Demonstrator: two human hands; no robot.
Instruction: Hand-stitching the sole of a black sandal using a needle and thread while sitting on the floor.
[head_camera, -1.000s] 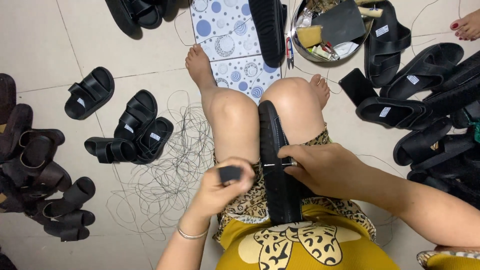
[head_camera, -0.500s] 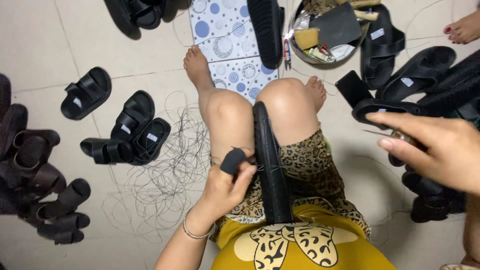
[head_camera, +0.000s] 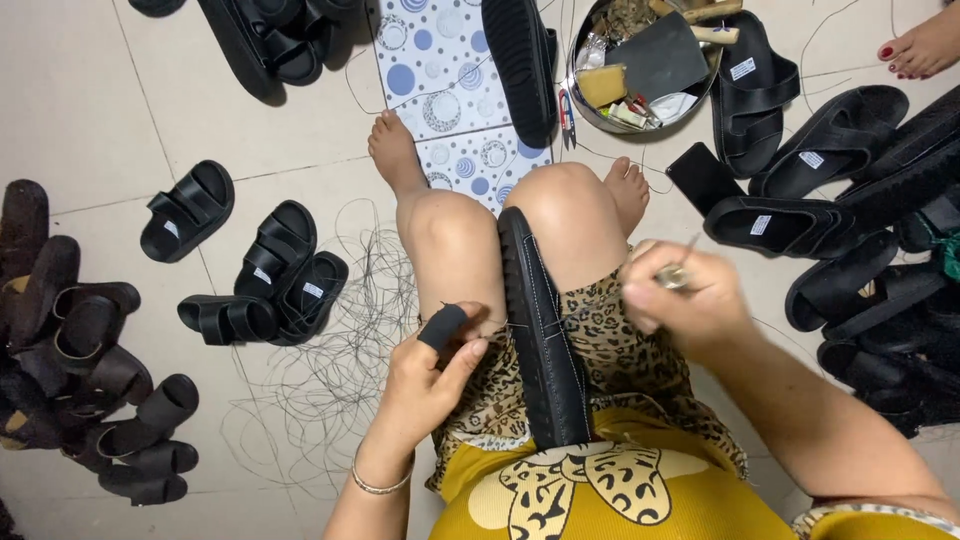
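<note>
A black sandal sole (head_camera: 541, 330) stands on edge between the person's knees, the left hand (head_camera: 432, 372) pinching a black strap (head_camera: 443, 326) beside it, the right hand (head_camera: 683, 298) closed around a needle (head_camera: 678, 268).

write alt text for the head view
Seen from above, a seated person holds a black sandal sole between the knees, left hand beside it, right hand pinching a small metal tool. Black sandals cover the floor.

Black sole (head_camera: 540, 320), leopard-print shorts (head_camera: 630, 340), blue-dotted white tile (head_camera: 440, 70).
</note>
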